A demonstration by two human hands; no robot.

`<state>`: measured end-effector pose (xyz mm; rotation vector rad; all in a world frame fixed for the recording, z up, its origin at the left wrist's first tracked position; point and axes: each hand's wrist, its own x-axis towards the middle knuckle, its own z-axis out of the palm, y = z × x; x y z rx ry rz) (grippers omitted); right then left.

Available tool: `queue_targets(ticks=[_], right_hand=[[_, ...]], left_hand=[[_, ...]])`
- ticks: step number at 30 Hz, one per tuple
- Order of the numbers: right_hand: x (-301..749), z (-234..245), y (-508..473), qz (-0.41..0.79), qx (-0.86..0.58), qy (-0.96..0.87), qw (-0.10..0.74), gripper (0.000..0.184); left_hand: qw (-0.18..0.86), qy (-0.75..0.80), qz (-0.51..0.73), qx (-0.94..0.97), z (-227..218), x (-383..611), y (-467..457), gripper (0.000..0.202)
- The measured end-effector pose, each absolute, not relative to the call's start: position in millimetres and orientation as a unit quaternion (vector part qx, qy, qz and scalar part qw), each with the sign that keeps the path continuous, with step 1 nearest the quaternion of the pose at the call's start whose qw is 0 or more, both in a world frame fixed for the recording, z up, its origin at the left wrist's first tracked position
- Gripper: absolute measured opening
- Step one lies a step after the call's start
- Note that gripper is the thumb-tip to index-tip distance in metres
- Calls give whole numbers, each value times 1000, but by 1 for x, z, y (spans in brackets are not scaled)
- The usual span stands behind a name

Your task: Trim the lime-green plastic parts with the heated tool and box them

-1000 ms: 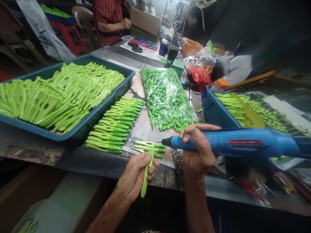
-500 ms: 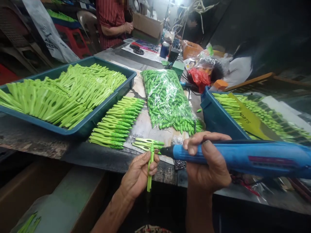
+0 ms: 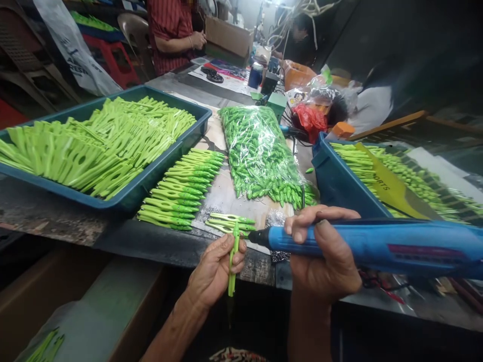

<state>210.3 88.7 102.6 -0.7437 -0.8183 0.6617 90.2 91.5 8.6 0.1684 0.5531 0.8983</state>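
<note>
My left hand (image 3: 215,271) is closed around a slim green plastic piece (image 3: 233,269), held upright at the bench's near edge. My right hand (image 3: 324,254) grips a blue electric screwdriver (image 3: 377,246), lying level, whose black tip (image 3: 254,236) points left and almost meets the top of the green piece. Just beyond lie a few assembled green pieces (image 3: 230,222) and a neat row of more green pieces (image 3: 181,188) on the bench.
A teal tray (image 3: 132,193) of flat green parts stands at left, a clear bag of small green parts (image 3: 260,153) in the middle, a blue bin (image 3: 335,181) of finished pieces at right. Another person in a striped shirt (image 3: 169,30) works at the far end.
My left hand turned the green piece upright and raised it towards the screwdriver tip. The screwdriver dropped slightly and moved closer to the piece. Little changed in the last half second.
</note>
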Motion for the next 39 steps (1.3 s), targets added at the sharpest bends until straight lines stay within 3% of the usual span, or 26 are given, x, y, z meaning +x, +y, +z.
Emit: queue_targets(ticks=[15,28,39], right_hand=[[210,105,81,319,-338,-384,798,9],[217,105,70,322,-328,-389,798,9],[216,107,64,324,-322,-382,803,9]], left_hand=[[873,236,422,60,10,87,85,8],[886,163,433,-6,11,78,71,19],[898,107,427,-21,7,74,61,11]])
